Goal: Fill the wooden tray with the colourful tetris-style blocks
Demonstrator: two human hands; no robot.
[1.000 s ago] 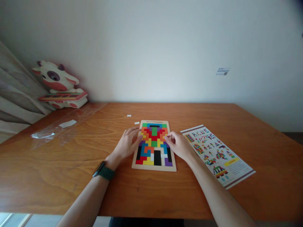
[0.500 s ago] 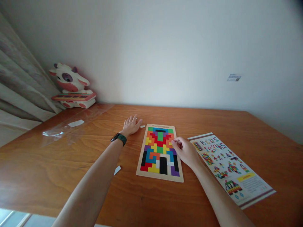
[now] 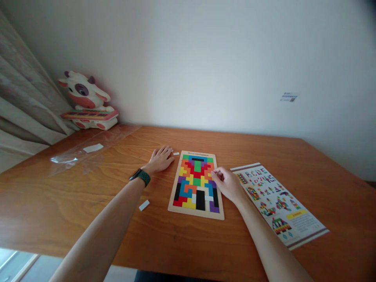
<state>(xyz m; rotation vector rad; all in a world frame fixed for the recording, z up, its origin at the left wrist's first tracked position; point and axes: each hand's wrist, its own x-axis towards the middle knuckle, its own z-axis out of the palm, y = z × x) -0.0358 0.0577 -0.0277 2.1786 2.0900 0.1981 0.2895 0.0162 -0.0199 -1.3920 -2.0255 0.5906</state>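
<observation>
A wooden puzzle board (image 3: 192, 212) filled with bright block pieces lies flat in front of me. My left hand (image 3: 161, 159) is open, palm down on the table left of the board's upper corner. A small white piece (image 3: 176, 154) lies beside its fingers. At the board's right edge, my right hand (image 3: 225, 181) has its fingers curled together in a pinch; whatever is between the fingertips is hidden. Low on the board, a black piece (image 3: 200, 200) stands next to a white piece (image 3: 208, 198), with bare wood showing around them. Another white piece (image 3: 144, 205) lies by my left forearm.
A printed pattern sheet (image 3: 282, 207) lies right of my right hand. Clear plastic wrap (image 3: 70, 159) with a white slip is spread at the left. Behind it, a cow-shaped toy keyboard (image 3: 91, 114) stands against the wall by the curtain (image 3: 23, 90).
My left hand has come slightly back toward me and settled flatter on the table. My right hand stays pinched at the board's right edge. The view has shifted a little.
</observation>
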